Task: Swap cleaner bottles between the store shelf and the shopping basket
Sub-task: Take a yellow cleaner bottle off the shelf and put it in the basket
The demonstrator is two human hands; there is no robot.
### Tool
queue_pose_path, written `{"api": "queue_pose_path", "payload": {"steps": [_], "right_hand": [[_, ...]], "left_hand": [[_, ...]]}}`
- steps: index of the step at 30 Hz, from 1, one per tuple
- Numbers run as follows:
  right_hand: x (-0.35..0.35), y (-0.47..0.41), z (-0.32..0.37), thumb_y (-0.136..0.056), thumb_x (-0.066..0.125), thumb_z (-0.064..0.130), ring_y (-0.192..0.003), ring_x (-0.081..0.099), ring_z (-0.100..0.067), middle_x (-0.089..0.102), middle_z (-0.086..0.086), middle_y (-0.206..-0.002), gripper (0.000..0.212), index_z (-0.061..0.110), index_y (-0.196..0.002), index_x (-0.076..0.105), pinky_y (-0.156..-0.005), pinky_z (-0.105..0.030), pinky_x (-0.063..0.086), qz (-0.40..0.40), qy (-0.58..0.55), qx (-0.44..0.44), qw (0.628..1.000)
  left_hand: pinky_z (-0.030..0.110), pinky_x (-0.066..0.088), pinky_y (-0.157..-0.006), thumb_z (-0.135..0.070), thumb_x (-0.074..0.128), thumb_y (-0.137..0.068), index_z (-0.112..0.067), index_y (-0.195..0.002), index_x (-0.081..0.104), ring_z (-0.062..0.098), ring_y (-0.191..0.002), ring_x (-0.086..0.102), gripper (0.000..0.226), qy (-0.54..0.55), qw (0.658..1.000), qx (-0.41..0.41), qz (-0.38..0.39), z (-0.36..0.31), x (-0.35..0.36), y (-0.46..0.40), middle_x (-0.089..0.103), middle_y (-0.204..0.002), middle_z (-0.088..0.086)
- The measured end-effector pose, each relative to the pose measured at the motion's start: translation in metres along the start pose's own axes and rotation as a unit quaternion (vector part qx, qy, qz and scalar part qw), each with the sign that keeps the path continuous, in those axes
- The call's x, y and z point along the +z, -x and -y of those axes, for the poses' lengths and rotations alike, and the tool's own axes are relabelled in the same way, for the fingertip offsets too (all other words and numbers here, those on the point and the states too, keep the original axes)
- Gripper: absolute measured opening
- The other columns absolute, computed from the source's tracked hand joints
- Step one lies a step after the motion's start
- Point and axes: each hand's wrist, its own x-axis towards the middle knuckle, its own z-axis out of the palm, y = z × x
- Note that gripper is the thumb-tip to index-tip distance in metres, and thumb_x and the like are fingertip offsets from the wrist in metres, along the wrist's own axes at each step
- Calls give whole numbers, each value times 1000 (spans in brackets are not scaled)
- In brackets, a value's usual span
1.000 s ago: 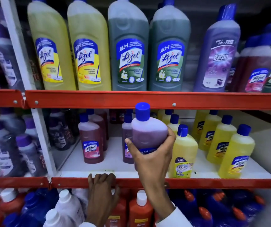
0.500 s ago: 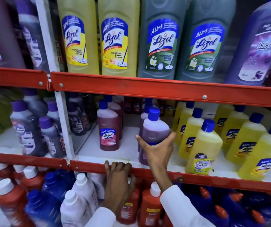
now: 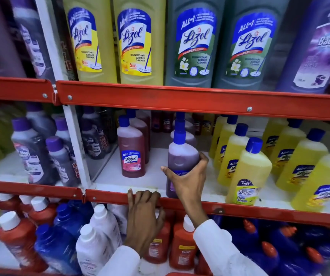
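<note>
My right hand (image 3: 188, 176) is wrapped around a purple cleaner bottle (image 3: 181, 156) with a blue cap, which stands upright at the front of the middle shelf (image 3: 156, 182). More purple bottles line up behind it. My left hand (image 3: 144, 212) hooks its fingers over the red front rail (image 3: 110, 196) of that shelf. A reddish Lizol bottle (image 3: 131, 152) stands to the left of the held one, a yellow Bactin bottle (image 3: 247, 174) to its right. No shopping basket is in view.
Large yellow, grey-green and purple bottles (image 3: 192, 42) fill the top shelf. Several yellow bottles (image 3: 303, 166) crowd the middle shelf's right side. Dark purple-capped bottles (image 3: 32, 152) stand beyond a white upright (image 3: 74, 140). Red, blue and white bottles (image 3: 92, 236) pack the bottom shelf.
My right hand has lowered the purple bottle from in front of the shelf onto the middle shelf, among the row. The view has moved closer. My left hand stays on the rail.
</note>
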Motion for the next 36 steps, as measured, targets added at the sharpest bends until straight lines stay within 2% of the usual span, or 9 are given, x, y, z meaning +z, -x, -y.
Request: {"api": "queue_pose_path", "payload": {"steps": [4,10,12,14,19,26,30,33,36], "right_hand": [[-31,3,-3,-58,96,38,-120,54,-18,51,-6,-135,98,15,-136,41,-93,-26,51,30,19,-26,999],[-111,13,-29,-74,81,15,-75,60,-19,56,-1,-96,36,18,-102,59,-71,-47,55,-96,40,-97,990],[-130,7,-40,-71,79,13,-81,57,-23,55,-4,-99,40,14,-104,56,-74,-51,53,-152,43,-83,984],[-140,-2,-49,-67,84,15,-97,52,-27,52,-7,-112,59,12,-115,50,-81,-54,52,-182,67,-59,979],[-139,-27,-62,-58,91,40,-127,46,-33,47,-14,-140,106,11,-141,32,-102,-53,47,-126,151,3,980],[-150,-48,-65,-62,89,29,-122,51,-28,49,-12,-135,102,11,-142,29,-97,-44,53,-45,11,18,999],[-174,-51,-44,-53,80,38,-98,66,-21,63,-6,-114,93,18,-134,38,-77,-39,58,-43,-146,28,988],[-199,-60,-28,-48,76,26,-76,66,-17,68,-1,-89,70,16,-116,59,-70,-35,54,68,-375,38,924],[-211,-63,-16,-48,78,23,-77,60,-31,61,-12,-97,83,5,-124,50,-76,-43,48,260,-584,76,765]], "left_hand": [[57,23,-114,-40,60,-74,-28,-112,58,25,-106,53,39,-11,1000,2,2,-8,-3,4,63,-106,-3],[41,45,-88,-32,60,-82,-24,-109,58,25,-100,53,29,52,994,92,-20,-60,6,6,62,-105,1],[41,49,-88,-30,59,-83,-21,-112,59,25,-101,54,30,73,990,115,-19,-82,17,4,62,-107,2],[40,50,-89,-28,58,-84,-18,-117,58,25,-103,55,35,93,988,121,-5,-99,27,1,61,-109,4],[44,47,-96,-32,58,-77,-19,-116,60,26,-101,55,42,45,991,124,23,-126,43,0,64,-107,2],[43,40,-104,-30,62,-74,-26,-116,54,23,-102,52,43,24,995,94,21,-132,46,6,60,-106,-2],[40,39,-104,-28,63,-73,-26,-118,55,22,-101,51,45,45,996,78,18,-134,45,7,62,-106,-2],[38,41,-99,-26,66,-72,-25,-118,57,23,-100,50,47,62,995,76,15,-136,45,8,64,-105,-2],[36,40,-97,-26,67,-70,-26,-117,58,22,-100,52,48,66,994,78,24,-134,48,8,64,-106,-5]]}}
